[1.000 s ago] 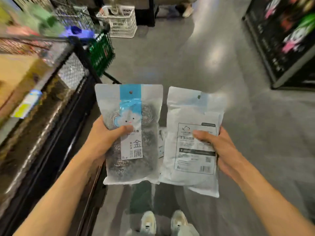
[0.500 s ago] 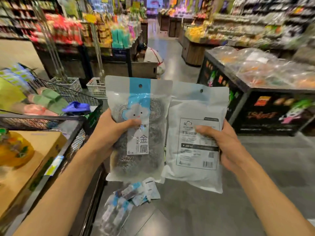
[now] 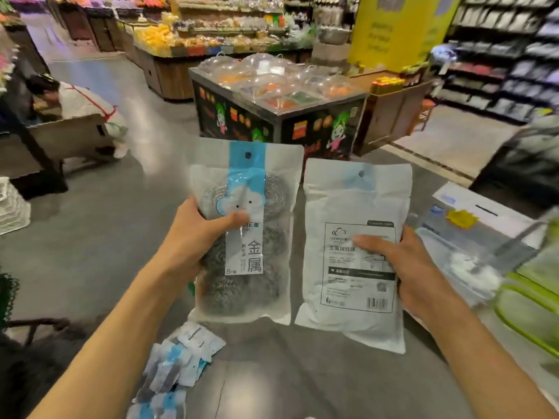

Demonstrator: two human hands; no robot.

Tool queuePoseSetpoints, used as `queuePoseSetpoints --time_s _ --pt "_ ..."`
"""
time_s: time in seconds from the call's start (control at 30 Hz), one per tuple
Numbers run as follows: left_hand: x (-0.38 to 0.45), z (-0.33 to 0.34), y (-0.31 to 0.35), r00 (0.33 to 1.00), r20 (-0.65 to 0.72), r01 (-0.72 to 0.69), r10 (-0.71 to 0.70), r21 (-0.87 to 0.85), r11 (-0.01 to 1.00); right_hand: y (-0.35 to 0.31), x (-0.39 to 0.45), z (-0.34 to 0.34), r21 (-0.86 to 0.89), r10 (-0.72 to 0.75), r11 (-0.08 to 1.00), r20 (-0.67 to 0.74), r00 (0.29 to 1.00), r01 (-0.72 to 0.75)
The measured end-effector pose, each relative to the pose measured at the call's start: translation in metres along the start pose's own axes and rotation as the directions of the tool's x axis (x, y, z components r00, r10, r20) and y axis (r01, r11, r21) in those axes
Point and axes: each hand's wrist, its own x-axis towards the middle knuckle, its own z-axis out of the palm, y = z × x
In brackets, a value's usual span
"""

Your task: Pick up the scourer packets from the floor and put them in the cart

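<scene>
At frame centre-left, the left hand (image 3: 193, 237) grips the blue-striped scourer packet (image 3: 246, 234) upright, thumb across its front, while just right, the right hand (image 3: 414, 267) likewise grips the white scourer packet (image 3: 354, 255), above floor packets (image 3: 172, 367) at lower left.

The left scourer packet (image 3: 246, 231) carries large characters 金属 and a small "6" on its white label strip. The right scourer packet (image 3: 357, 255) reads 金属钢丝球 above a barcode; smaller print is illegible.
</scene>
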Motion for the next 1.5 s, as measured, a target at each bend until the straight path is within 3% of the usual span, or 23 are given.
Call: queuePoseSetpoints --time_s 0.17,0.37,0.6,0.8,1.0,1.17,1.23,1.37,1.5 --pt "0.009 0.145 -0.015 0.955 0.294 0.036 -0.039 0.016 0.999 0.000 -0.053 -0.126 0.016 -0.033 0.999 -0.334 0.942 0.041" --pt "-0.018 0.335 -0.028 0.824 0.560 0.073 -0.083 0.039 0.997 0.008 -0.135 -0.279 0.042 -0.064 0.992 -0.632 0.772 0.117" --pt "-0.105 0.547 -0.042 0.581 0.808 0.074 -0.101 0.071 0.995 0.009 -0.269 -0.422 0.022 -0.042 0.992 -0.861 0.507 0.121" --pt "-0.188 0.693 -0.048 0.313 0.943 0.045 -0.111 0.102 0.994 0.010 -0.369 -0.496 0.034 0.000 0.988 -0.975 0.223 0.151" --pt "-0.267 0.816 -0.068 0.046 0.988 0.021 -0.145 0.144 0.989 0.016 -0.436 -0.545 0.003 0.005 0.987 -1.000 -0.007 0.158" --pt "-0.360 0.903 -0.083 -0.279 0.950 -0.021 -0.139 0.139 0.990 0.021 -0.501 -0.556 -0.009 0.053 0.983 -0.940 -0.336 0.181" --pt "-0.409 0.926 -0.086 -0.418 0.897 -0.034 -0.145 0.144 0.989 0.027 -0.534 -0.545 -0.007 0.075 0.985 -0.885 -0.460 0.173" --pt "-0.521 0.950 -0.092 -0.630 0.762 -0.078 -0.147 0.127 0.989 0.041 -0.601 -0.512 -0.010 0.128 0.983 -0.677 -0.725 0.183" --pt "-0.639 0.941 -0.101 -0.796 0.579 -0.118 -0.177 0.138 0.983 0.063 -0.666 -0.471 -0.055 0.168 0.974 -0.468 -0.868 0.218"
